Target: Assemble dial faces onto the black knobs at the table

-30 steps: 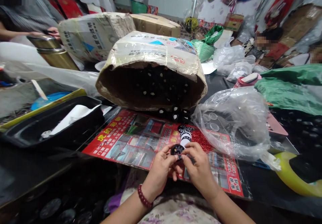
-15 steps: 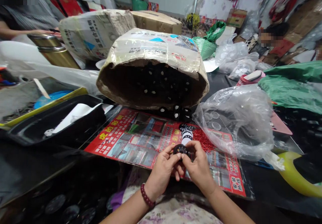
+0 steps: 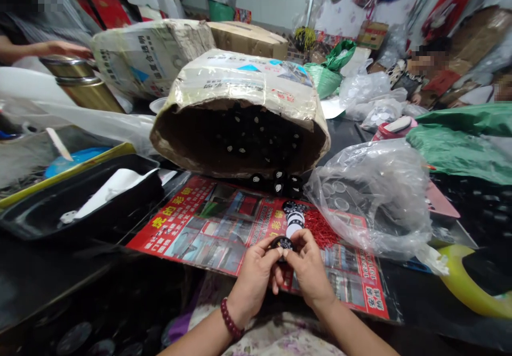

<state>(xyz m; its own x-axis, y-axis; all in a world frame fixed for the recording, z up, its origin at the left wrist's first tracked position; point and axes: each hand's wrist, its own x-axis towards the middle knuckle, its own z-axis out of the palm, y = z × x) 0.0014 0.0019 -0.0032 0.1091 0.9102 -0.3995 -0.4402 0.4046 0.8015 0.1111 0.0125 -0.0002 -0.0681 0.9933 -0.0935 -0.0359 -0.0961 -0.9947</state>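
My left hand (image 3: 254,281) and my right hand (image 3: 308,270) are pinched together on a small round black dial piece (image 3: 282,243) held just above a red printed flyer (image 3: 208,222). My left wrist wears a dark red bead bracelet (image 3: 229,319). Right beyond my fingers lies a short stack of black-and-white dial discs (image 3: 295,218) beside a heap of thin red needles (image 3: 320,228). An overturned cardboard box (image 3: 240,89) lies open toward me, with several small black round parts inside and at its mouth (image 3: 280,182).
A clear plastic bag (image 3: 376,196) holding clear round lenses sits right of the flyer. A black tray (image 3: 44,212) with white paper lies at left. Other people sit at the far left and far right. Green bags (image 3: 460,142) and a yellow object (image 3: 472,286) fill the right side.
Both hands drew slightly toward me and lower while keeping hold of the black dial piece. The hand of the person at far left shifted over the gold canister.
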